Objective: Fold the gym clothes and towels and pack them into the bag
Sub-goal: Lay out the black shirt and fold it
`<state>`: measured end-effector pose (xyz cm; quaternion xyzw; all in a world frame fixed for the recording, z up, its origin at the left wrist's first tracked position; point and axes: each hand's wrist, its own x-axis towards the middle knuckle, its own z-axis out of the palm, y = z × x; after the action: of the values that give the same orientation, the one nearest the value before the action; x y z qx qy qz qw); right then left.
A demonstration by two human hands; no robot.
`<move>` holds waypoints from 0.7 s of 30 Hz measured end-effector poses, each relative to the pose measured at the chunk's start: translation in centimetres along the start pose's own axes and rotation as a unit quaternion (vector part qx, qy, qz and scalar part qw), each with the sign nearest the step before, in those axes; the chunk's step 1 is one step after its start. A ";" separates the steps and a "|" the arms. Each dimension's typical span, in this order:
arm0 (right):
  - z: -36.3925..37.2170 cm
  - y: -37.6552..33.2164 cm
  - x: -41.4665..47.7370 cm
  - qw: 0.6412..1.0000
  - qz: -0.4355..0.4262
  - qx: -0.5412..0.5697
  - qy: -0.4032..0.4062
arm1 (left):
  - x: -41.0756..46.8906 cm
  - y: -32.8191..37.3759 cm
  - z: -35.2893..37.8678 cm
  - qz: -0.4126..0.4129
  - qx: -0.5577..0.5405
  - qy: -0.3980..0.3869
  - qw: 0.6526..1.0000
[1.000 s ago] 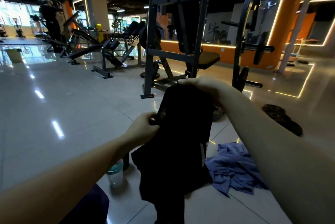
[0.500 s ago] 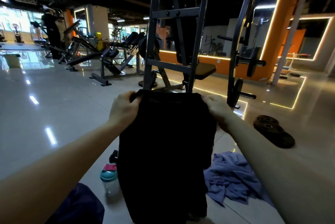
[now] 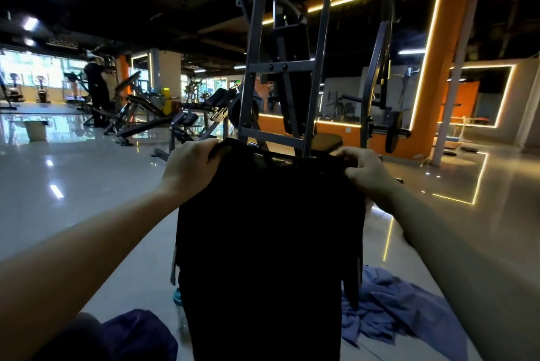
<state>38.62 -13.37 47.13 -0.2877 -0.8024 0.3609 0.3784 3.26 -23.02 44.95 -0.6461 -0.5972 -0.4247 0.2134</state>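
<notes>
Black fabric fills the middle of the frame: a dark garment (image 3: 268, 229) hangs full length in the air in front of the person, held by its top edge. The left hand (image 3: 190, 167) grips the upper left corner, with its fingers curled over the edge. The right hand (image 3: 365, 170) pinches the upper right corner, its fingers bent round the hem. The top edge runs nearly level between the two hands, and a small label shows near its middle. The garment drops past the bottom edge of the frame; its cut is too dark to tell.

On the glossy tiled floor (image 3: 87, 185) at lower right lies a crumpled blue cloth (image 3: 388, 311), partly hidden behind the garment. A dark purple fabric (image 3: 140, 334) sits at lower left. The teal cap of a bottle (image 3: 177, 296) peeks out just beside the garment's left edge. A grey steel machine frame (image 3: 251, 97) rises behind, at centre. At centre left, far off, a person in dark clothes (image 3: 95, 88) stands among benches.
</notes>
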 end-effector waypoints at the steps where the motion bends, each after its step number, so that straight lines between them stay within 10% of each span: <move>1: -1.0 -0.3 -0.4 0.999 0.013 0.027 -0.017 | 0.1 0.3 -0.7 0.011 -0.014 -0.010 1.000; 5: -5.9 -0.7 -1.0 0.962 0.089 0.187 -0.177 | 1.5 2.6 -3.3 -0.054 -0.147 -0.115 0.981; 8: -7.7 0.2 -1.0 0.912 0.085 0.284 -0.285 | 2.8 3.3 -5.1 -0.193 -0.272 -0.287 0.898; 14: -6.5 7.6 0.9 0.929 0.212 0.226 -0.204 | 2.9 0.1 1.2 -0.250 -0.318 -0.444 0.799; 21: 2.3 28.4 0.9 0.901 0.402 -0.143 -0.080 | -8.4 -5.9 22.2 -0.279 -0.079 -0.476 0.831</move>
<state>41.58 2.77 23.86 -0.6069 -0.6889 0.3859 0.0906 4.81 -9.49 24.70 -0.5892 -0.7438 -0.1522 -0.2765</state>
